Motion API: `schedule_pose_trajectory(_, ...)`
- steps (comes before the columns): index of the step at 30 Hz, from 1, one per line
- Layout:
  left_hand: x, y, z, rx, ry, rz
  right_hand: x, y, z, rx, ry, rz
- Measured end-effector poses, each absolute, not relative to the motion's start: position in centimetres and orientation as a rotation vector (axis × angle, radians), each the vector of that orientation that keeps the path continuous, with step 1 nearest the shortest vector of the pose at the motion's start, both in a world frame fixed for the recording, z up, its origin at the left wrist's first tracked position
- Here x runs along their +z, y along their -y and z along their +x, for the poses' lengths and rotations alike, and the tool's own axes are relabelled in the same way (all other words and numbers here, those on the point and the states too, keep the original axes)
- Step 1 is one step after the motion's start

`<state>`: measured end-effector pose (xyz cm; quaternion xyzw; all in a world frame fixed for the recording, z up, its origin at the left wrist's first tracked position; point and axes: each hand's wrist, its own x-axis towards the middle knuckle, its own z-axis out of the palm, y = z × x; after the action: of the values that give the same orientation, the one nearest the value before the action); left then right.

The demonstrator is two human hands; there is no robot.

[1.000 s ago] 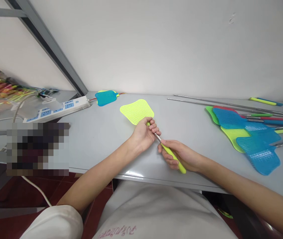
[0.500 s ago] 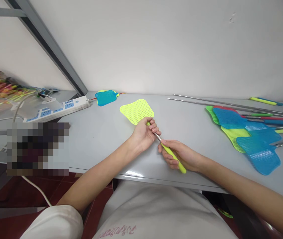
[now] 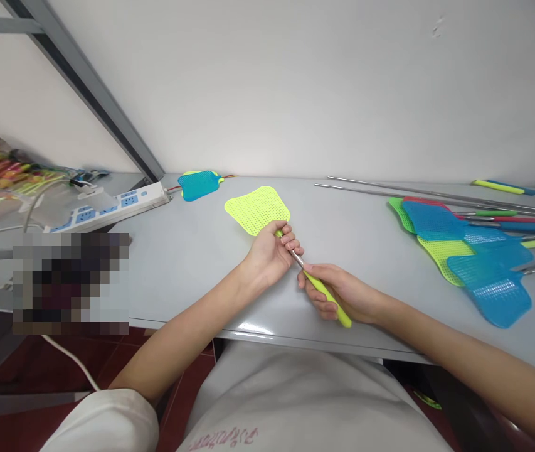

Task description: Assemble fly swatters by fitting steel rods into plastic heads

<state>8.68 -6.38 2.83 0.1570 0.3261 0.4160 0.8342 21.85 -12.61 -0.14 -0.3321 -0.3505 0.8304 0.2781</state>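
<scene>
A yellow-green fly swatter (image 3: 258, 210) with a perforated paddle is held between both hands above the grey table (image 3: 182, 263). My left hand (image 3: 274, 251) is closed around the neck, where the paddle meets the metal rod. Lower down, my right hand (image 3: 326, 290) wraps round the smooth yellow-green grip, whose end sticks out below the fingers. A short length of bare metal rod shows between the two hands. The paddle points away from me, to the upper left.
Several blue, green, yellow and red swatters (image 3: 488, 292) overlap at the right. Behind them lie long metal rods (image 3: 389, 193) and loose handles (image 3: 497, 186). Blue and yellow swatter heads (image 3: 200, 186) lie at the back left, near a power strip (image 3: 107, 210) with cables.
Almost nothing differs. Both hands keep the same hold on the swatter, and the view has shifted very slightly.
</scene>
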Motion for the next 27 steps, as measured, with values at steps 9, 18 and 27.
schedule_pose_trajectory(9,2.79,6.42,8.62,0.881,-0.677,0.331,-0.16,12.60,21.82,2.223,0.947,-0.905)
schedule_pose_trajectory(18,2.86,6.41,8.63,0.883,-0.677,0.334,-0.15,12.61,21.88,2.227,0.948,-0.896)
schedule_pose_trajectory(27,2.91,6.44,8.69,0.887,-0.680,0.322,-0.17,12.60,21.82,2.228,0.938,-0.912)
